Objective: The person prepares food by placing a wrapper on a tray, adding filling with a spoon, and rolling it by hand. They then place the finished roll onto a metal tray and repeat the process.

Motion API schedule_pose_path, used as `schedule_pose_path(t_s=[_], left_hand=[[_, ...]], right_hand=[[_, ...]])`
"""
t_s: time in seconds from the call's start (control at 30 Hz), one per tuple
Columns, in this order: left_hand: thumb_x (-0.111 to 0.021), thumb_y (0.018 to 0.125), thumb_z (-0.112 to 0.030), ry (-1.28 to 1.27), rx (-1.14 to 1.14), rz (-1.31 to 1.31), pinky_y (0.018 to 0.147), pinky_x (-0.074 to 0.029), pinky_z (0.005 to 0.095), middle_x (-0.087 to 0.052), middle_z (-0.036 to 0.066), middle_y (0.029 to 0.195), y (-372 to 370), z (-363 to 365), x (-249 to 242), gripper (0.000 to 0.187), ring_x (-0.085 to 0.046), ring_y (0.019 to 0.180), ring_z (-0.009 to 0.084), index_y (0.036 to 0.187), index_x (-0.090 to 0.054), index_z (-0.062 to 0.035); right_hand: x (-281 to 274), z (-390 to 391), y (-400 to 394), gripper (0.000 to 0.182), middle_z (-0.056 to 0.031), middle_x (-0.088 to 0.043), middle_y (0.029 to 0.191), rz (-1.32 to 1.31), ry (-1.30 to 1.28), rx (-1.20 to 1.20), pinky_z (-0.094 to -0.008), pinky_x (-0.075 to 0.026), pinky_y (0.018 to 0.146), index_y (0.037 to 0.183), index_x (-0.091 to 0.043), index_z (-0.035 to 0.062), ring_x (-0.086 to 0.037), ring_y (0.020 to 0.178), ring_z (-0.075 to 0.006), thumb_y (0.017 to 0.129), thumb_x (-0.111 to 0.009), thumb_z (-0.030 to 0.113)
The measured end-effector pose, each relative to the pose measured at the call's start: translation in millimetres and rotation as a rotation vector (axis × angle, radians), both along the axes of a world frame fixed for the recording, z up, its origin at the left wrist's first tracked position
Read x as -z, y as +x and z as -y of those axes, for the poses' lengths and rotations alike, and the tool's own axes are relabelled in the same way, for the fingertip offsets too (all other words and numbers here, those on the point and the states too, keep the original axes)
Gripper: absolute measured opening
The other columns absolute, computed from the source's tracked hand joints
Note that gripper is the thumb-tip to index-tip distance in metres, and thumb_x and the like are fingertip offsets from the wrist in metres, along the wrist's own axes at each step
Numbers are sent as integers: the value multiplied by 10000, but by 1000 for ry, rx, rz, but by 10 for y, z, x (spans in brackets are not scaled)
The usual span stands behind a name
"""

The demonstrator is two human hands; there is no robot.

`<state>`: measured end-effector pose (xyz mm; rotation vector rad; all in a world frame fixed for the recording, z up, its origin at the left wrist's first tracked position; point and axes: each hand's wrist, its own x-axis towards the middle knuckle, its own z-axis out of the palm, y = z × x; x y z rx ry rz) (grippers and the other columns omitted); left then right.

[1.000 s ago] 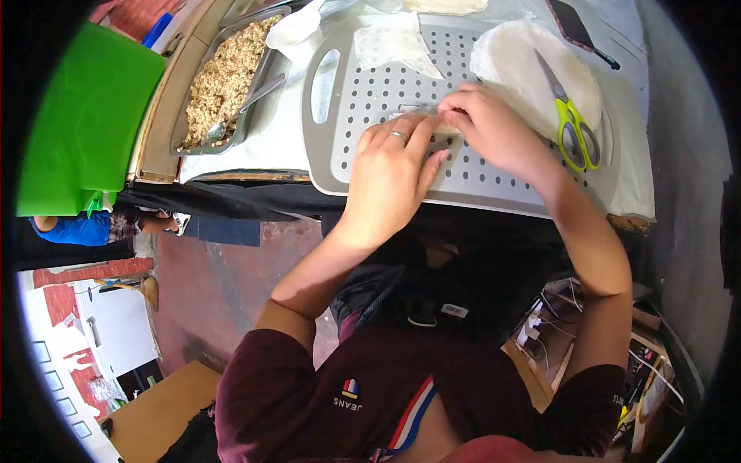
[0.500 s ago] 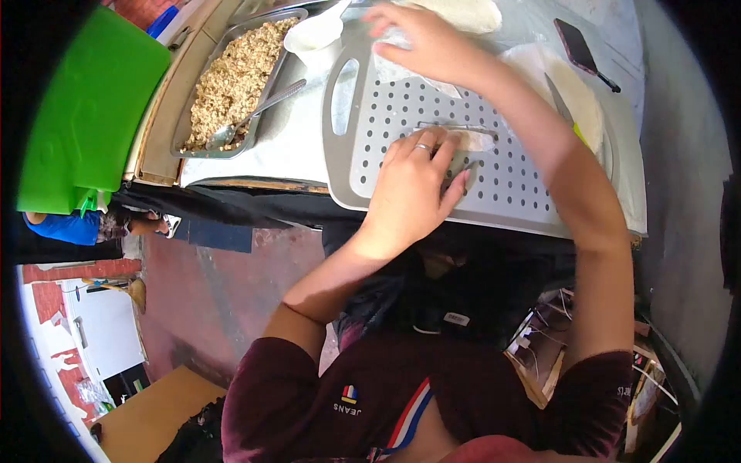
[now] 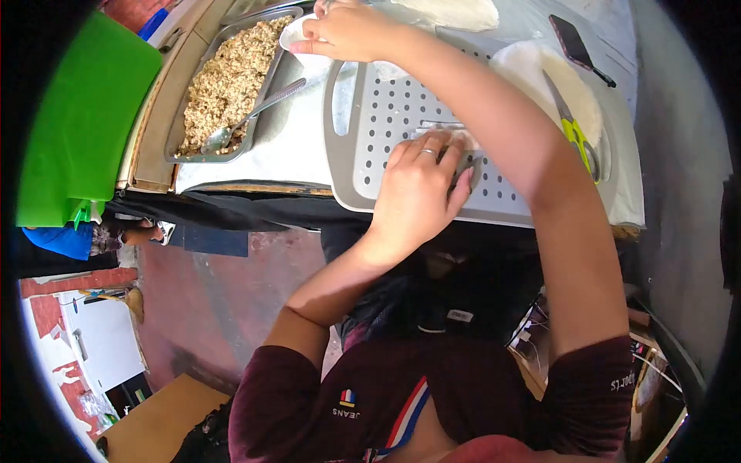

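Observation:
My left hand (image 3: 421, 181) rests on the grey perforated board (image 3: 340, 158), its bent fingers pressing a thin, rolled white wrapper (image 3: 465, 138) against the surface. Part of the roll is hidden under those fingers. My right hand (image 3: 343, 32) is over the white cup (image 3: 292, 34), thumb and fingers apart at its opening; some fingertips are hard to see. Another pale wrapper piece (image 3: 390, 72) lies on the board below my right forearm.
Left of the board stands a metal tray (image 3: 251, 143) of crumbly light-brown filling (image 3: 231, 77) with a spoon (image 3: 266, 103) in it. To the right are pale wrapper sheets (image 3: 525, 62), scissors with yellow-green handles (image 3: 573, 131) and a phone (image 3: 573, 40). A green plastic object (image 3: 85, 116) stands far left.
My right hand has moved left from above the wrapper piece on the board to the white cup. My left hand stays on the rolled wrapper. The scissors are now more fully visible.

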<state>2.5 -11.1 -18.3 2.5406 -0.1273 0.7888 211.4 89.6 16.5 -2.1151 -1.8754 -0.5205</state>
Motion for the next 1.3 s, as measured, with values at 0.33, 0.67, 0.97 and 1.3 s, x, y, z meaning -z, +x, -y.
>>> schedule_pose_path(t_s=[0.33,0.67,0.97,1.3], left_hand=[[-666,852,-191,-11,-8,44,932,-463,414,-667,150,1120,-15,13,18,323,-642,1053,314,1135,-670,-35],[-680,840,-170,18,-14,68,904,-482,409,-690,140,1072,-21,25,1,289,-660,1019,308,1096,-681,-36],[-671,828,-177,26,-3,130,893,-480,400,-685,144,1030,-5,21,54,275,-656,995,302,1046,-675,-9],[-673,829,-174,22,-12,105,903,-488,403,-694,157,1044,-13,16,49,256,-664,1006,307,1025,-677,-9]], right_hand=[[-237,1370,-68,656,-81,-582,1344,-917,303,-224,-392,-366,1041,1155,-704,121,-524,1208,-222,1029,-255,582],[86,2715,-457,442,-108,-613,1267,-657,-21,-53,-447,-313,1082,1189,-631,54,-464,1253,-298,1067,-330,353],[202,2503,-426,561,-84,-625,1283,-439,-80,-170,-471,-265,1125,1220,-632,65,-404,1350,-340,1058,-272,463],[143,2345,-339,698,-51,-614,1326,-472,-175,-227,-484,-182,1170,1282,-626,84,-312,1434,-317,1019,-175,548]])
